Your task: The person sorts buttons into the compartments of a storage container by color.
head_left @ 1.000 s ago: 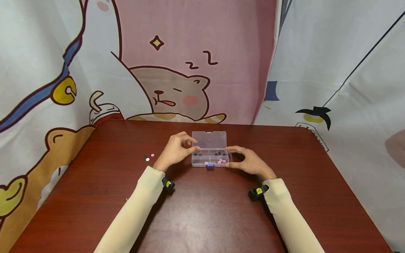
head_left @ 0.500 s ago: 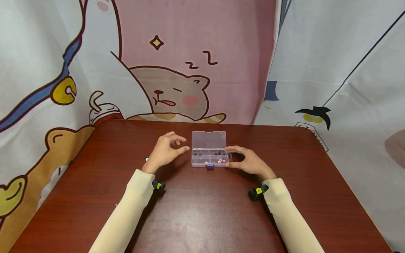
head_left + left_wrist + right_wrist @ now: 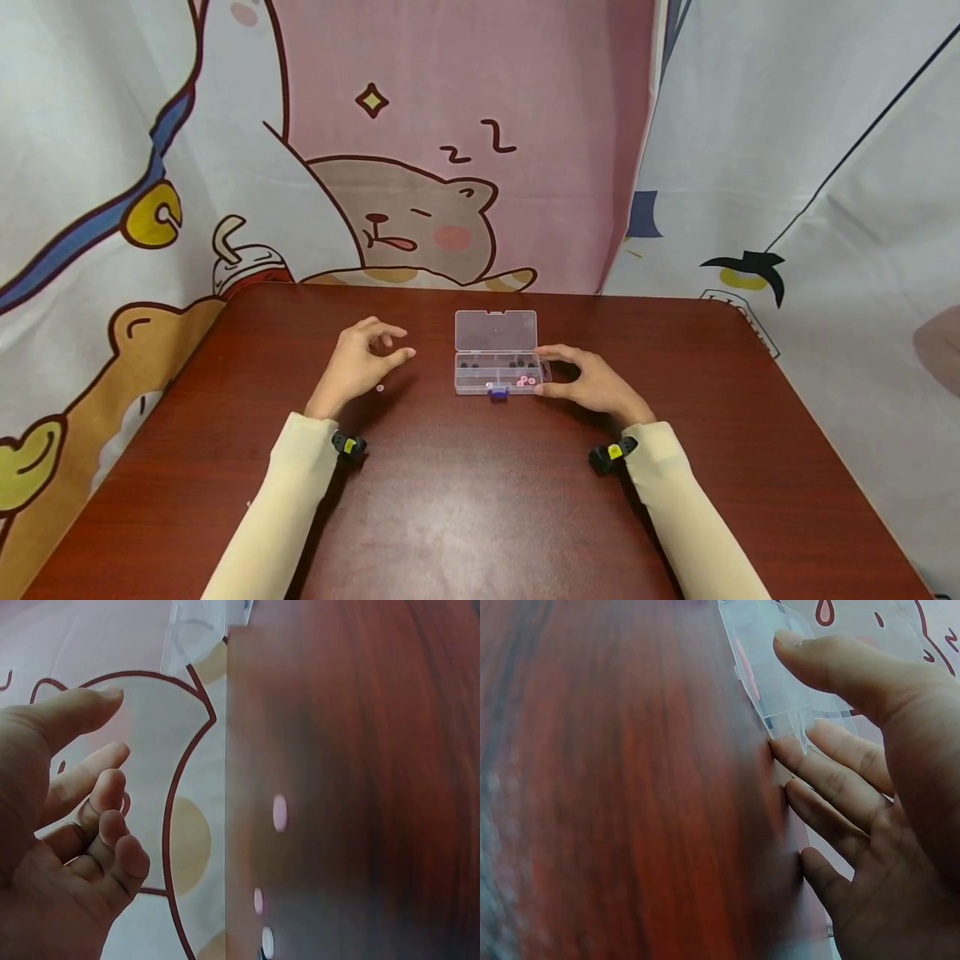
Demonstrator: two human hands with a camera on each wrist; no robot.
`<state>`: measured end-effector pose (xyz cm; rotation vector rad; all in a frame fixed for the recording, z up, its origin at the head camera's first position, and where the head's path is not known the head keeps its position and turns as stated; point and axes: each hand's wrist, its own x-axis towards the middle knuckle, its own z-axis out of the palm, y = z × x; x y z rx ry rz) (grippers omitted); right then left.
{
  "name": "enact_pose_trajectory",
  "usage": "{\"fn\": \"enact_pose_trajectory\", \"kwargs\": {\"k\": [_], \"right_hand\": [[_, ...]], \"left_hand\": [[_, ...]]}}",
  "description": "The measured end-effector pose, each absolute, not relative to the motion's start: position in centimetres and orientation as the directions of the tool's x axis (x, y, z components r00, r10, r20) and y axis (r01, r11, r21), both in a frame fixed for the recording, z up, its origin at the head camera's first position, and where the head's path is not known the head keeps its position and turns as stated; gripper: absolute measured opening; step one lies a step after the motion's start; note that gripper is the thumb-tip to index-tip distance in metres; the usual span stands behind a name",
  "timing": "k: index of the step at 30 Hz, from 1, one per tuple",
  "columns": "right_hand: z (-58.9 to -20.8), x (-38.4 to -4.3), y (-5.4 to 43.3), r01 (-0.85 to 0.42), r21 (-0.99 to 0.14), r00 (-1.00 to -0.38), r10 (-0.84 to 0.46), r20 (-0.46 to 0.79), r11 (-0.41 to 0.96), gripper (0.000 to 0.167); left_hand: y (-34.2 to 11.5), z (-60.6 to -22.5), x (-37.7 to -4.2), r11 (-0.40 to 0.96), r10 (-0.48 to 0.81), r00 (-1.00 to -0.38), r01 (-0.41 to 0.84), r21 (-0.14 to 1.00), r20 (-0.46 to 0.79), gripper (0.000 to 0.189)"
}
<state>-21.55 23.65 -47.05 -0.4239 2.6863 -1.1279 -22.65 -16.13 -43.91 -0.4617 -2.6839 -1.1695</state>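
A clear plastic compartment box (image 3: 495, 385) stands on the table with its lid (image 3: 496, 332) raised. Small black pieces lie in its rear row, and small pink ring-like beads (image 3: 522, 382) in the front right section. My right hand (image 3: 592, 382) holds the box's right end, thumb at the front corner and index finger at the back. Left of the box, my left hand (image 3: 358, 360) hovers over the table, fingers loosely bent and nothing between thumb and fingertips. Below it lies a pink bead (image 3: 380, 387); the left wrist view also shows another pink bead (image 3: 259, 901) and a white one (image 3: 268, 942).
The dark red-brown table (image 3: 465, 517) reaches back to a cartoon-printed curtain (image 3: 465, 100). A blue clasp (image 3: 498, 392) sits at the box's front edge. A tiny pale speck (image 3: 249, 503) lies beside the left sleeve.
My left hand has moved away from the box to the left, over the loose beads. A pink bead now shows by its wrist. The right hand and the box stay in place.
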Motion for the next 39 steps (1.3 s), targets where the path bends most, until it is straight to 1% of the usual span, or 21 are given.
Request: {"fn": "enact_pose_trajectory", "kwargs": {"k": [10,17,23,39], "right_hand": [[-47.0,-21.5,23.6,-0.18,-0.716,-0.941,-0.331,-0.074,0.674,0.067],[-47.0,-21.5,23.6,-0.183,-0.717,-0.941,-0.331,-0.071,0.673,0.068],[-47.0,-21.6,23.7,-0.176,-0.717,-0.942,-0.326,-0.076,0.675,0.069],[-47.1,-21.6,23.7,-0.193,-0.717,-0.939,-0.338,-0.063,0.67,0.066]], "left_hand": [[-18.3,-44.4,-22.6,0.652,0.164,-0.934,0.345,0.676,0.318,0.029],[-19.9,-44.6,-22.7,0.648,0.108,-0.955,0.278,0.709,0.276,0.029],[-21.1,-45.0,-22.8,0.665,0.074,-0.96,0.248,0.704,0.269,0.029],[-24.0,-47.0,-22.8,0.633,0.026,-0.984,0.152,0.759,0.175,0.033]]}}
